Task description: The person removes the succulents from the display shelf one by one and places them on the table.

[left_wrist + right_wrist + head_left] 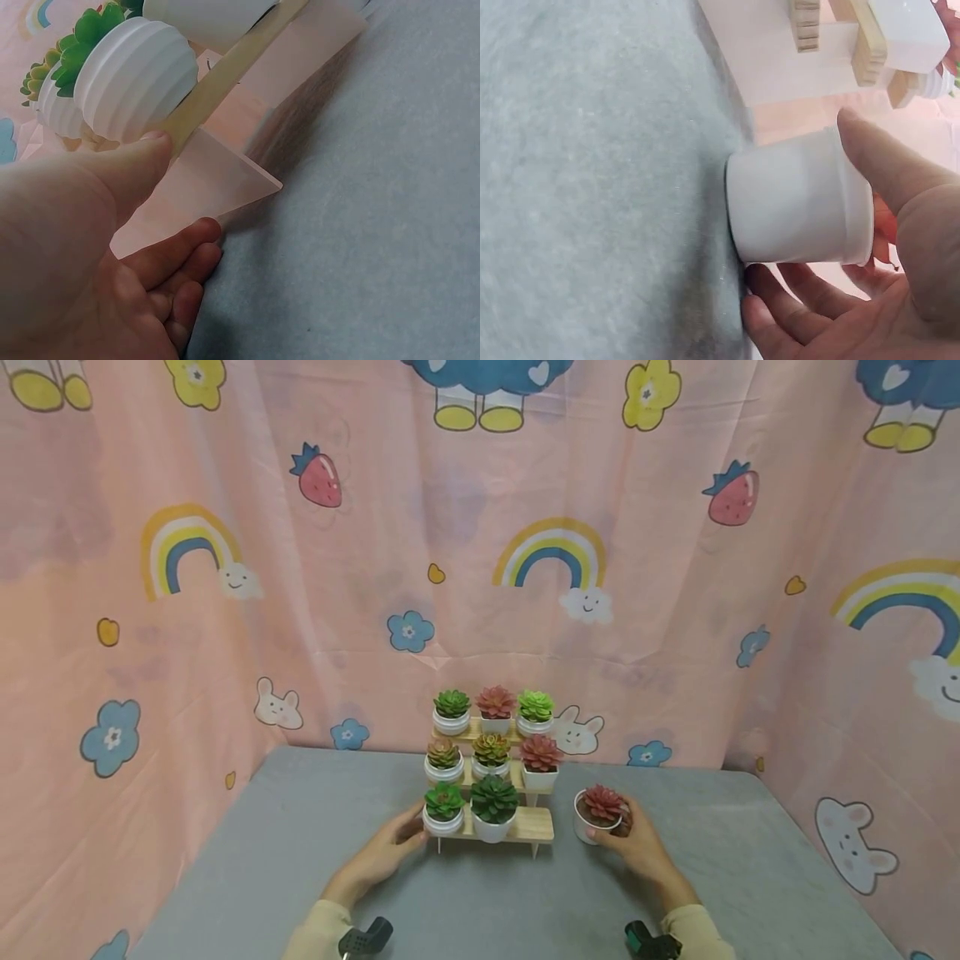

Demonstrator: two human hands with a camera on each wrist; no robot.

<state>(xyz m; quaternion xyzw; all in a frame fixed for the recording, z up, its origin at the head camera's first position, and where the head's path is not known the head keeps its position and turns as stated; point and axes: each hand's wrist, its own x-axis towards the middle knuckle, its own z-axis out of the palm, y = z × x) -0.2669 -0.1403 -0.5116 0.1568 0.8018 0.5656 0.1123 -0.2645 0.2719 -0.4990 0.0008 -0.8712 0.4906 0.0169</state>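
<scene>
A potted red succulent point(598, 812) in a white pot is at the right of the stand, its base at the tabletop or very close to it. My right hand point(637, 842) holds this pot, thumb on one side near the rim and fingers on the other. A three-step wooden plant stand point(534, 825) carries several small potted succulents. At its left end is my left hand point(393, 845), thumb tip against the lowest step's end and loosely bent fingers point(176, 259) beside the white side panel point(217, 180). A ribbed white pot point(139, 79) sits just above that thumb.
On the lowest step, a green succulent point(444, 803) and a dark green one point(493, 802) stand at left and middle; bare wood shows at right. The grey table point(510, 914) lies beneath. A pink printed curtain point(465, 652) hangs behind and at both sides.
</scene>
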